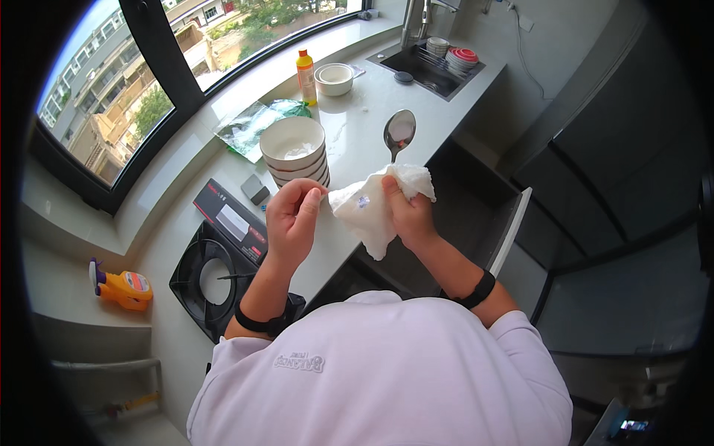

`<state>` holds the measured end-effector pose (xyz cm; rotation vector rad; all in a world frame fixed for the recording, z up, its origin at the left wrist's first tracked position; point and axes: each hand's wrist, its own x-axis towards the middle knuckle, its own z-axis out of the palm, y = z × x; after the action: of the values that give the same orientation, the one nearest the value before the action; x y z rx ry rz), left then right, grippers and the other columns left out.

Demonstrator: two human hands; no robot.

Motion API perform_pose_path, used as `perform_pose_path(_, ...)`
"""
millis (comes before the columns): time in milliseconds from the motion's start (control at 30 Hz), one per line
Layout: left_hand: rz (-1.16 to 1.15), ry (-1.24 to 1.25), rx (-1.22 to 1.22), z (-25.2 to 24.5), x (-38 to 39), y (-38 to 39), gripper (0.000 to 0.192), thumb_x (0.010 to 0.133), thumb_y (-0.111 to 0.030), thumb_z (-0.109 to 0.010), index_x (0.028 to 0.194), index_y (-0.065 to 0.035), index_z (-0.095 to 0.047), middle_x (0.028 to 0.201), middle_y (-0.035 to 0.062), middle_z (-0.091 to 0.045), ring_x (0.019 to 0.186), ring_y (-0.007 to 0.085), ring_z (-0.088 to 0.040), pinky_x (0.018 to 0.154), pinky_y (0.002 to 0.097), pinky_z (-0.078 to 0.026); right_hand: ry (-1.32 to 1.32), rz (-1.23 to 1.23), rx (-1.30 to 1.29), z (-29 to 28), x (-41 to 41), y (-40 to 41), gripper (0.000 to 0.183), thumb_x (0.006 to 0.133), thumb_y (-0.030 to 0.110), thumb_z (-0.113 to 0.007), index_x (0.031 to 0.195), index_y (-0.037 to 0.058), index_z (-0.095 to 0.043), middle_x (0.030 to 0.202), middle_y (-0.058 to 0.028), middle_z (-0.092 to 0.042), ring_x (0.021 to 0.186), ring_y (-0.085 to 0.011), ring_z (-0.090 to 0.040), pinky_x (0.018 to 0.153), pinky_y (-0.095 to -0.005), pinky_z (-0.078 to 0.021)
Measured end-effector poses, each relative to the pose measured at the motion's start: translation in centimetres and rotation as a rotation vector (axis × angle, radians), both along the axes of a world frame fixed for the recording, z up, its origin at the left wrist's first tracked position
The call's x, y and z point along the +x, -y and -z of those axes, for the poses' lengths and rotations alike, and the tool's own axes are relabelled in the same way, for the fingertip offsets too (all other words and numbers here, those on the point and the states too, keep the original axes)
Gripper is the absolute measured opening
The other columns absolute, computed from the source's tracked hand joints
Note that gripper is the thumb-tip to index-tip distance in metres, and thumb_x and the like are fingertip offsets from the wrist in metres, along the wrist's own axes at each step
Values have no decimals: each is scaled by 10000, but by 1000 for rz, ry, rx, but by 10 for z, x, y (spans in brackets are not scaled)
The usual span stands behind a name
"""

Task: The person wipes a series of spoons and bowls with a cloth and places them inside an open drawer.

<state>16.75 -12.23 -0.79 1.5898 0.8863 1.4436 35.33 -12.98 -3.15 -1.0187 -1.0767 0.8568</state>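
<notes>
My right hand (410, 214) grips a white cloth (360, 209) wrapped about the handle of a metal spoon (400, 131). The spoon's bowl sticks up beyond the cloth, and its handle is hidden. My left hand (295, 214) pinches the cloth's left corner between thumb and fingers. Just beyond my left hand stands a stack of white bowls (293, 145) with dark rims on the light countertop (334, 240).
An open drawer (510, 228) juts out at the right. A box (231, 220) and a black stove part (206, 279) lie left of my left arm. Farther off are a yellow bottle (306, 78), white bowls (333, 80), plastic packaging (251, 128) and a sink (446, 89) holding dishes.
</notes>
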Motion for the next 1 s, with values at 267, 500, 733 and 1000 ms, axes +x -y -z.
perform_pose_path(267,317,-88,-242,6,21,-16,225,875,-179,-551,911,26,-638,728,9,-596,659,50,-494,588,199,-403,231,-479,-137,2,-6,11,289,900,203,-519,1144,49,-523,973,-63,-587,890,-120,-545,771,-277,-450)
perform_pose_path(500,250,62,-419,16,12,-24,195,862,-139,-549,865,23,-657,603,-32,-525,546,18,-425,483,182,-338,-18,-554,-299,4,-24,14,259,897,196,-524,1101,36,-519,991,-31,-575,891,-104,-540,773,-268,-450)
perform_pose_path(733,165,287,-490,22,10,-40,215,862,-155,-549,809,31,-644,494,-76,-395,445,2,-311,425,184,-230,-101,-483,-385,12,-38,10,219,894,194,-532,1045,37,-552,955,-26,-585,877,-98,-541,770,-263,-451)
perform_pose_path(1000,200,324,-503,21,14,-52,196,871,-141,-534,812,30,-611,530,-79,-354,460,9,-288,432,179,-218,-124,-367,-387,23,-42,9,199,895,199,-533,1014,44,-572,929,-15,-592,836,-87,-543,731,-260,-456)
